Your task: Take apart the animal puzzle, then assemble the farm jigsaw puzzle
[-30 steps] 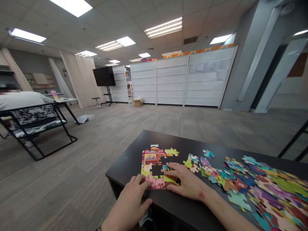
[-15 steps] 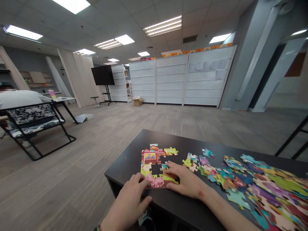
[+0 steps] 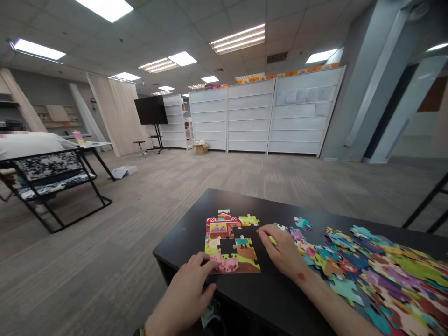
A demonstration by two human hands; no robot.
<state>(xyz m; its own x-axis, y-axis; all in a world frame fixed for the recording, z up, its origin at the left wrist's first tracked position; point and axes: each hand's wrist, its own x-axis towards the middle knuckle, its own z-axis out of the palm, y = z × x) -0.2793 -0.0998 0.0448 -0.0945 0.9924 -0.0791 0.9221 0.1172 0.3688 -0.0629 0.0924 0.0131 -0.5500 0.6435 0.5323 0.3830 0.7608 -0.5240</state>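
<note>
A partly assembled jigsaw puzzle (image 3: 248, 256) with a farm picture lies near the left end of the black table; gaps show in its middle and upper right. My left hand (image 3: 189, 284) rests at the puzzle's lower left edge, fingers stretched out and the thumb apart, holding nothing. Just right of the puzzle is my right hand (image 3: 282, 247), its fingers loosely extended to the left with nothing visible in them. It partly covers some loose puzzle pieces (image 3: 297, 237) behind it.
A large heap of loose puzzle pieces (image 3: 395, 266) spreads over the right side of the black table (image 3: 189, 247). One teal piece (image 3: 303, 223) lies apart near the back. At far left a person (image 3: 35, 143) sits on a patterned chair (image 3: 49, 168).
My right hand has lifted off the puzzle's right side and moved right toward the loose pieces, uncovering the brown and green lower right corner. My left hand has stayed nearly in place.
</note>
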